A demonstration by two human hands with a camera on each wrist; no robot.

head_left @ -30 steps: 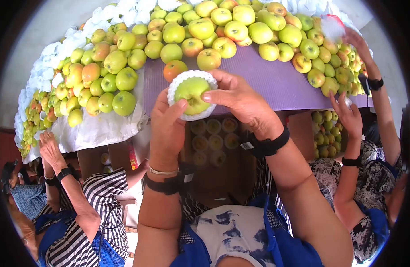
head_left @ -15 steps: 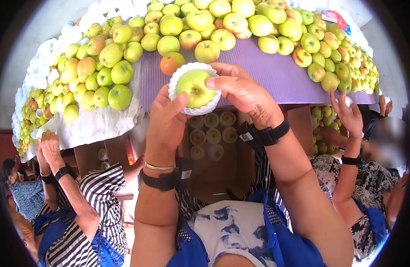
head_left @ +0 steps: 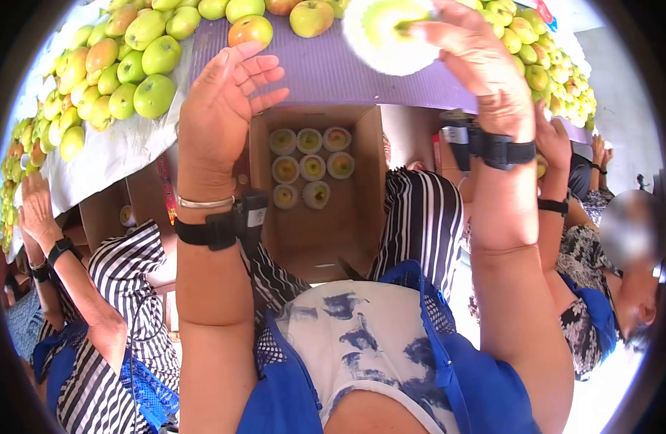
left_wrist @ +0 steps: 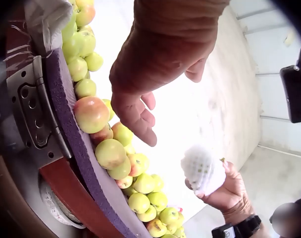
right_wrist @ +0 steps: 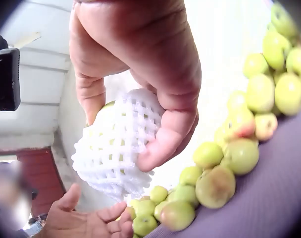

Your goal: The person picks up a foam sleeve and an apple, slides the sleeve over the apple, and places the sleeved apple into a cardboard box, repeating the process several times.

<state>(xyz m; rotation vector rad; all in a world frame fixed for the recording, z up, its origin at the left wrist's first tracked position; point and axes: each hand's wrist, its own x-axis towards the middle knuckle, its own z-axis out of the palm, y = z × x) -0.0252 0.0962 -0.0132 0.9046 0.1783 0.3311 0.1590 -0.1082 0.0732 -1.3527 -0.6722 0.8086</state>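
Observation:
My right hand (head_left: 485,69) grips a green apple (head_left: 391,25) in a white foam net (right_wrist: 118,144), thumb on one side and fingers on the other. It holds the apple up over the purple ridged surface (head_left: 297,72). The net wraps the apple, leaving green showing at the top in the head view. My left hand (head_left: 219,112) is apart from it, palm turned inward and fingers loosely extended, with nothing in it. Below the hands stands an open cardboard box (head_left: 326,242), where several net-wrapped apples (head_left: 313,168) sit in rows at its far end.
Loose green and reddish apples (head_left: 120,72) are heaped on the table to the left, along the back and to the right. A white sheet (head_left: 94,195) drapes over the left edge. Other people work close by, a striped sleeve (head_left: 127,267) at left and a patterned garment (head_left: 575,264) at right.
Both hands held the netted apple; my left hand has let go and moved left. The right hand has carried the apple up and to the right. The head view has tipped down, showing more of the box.

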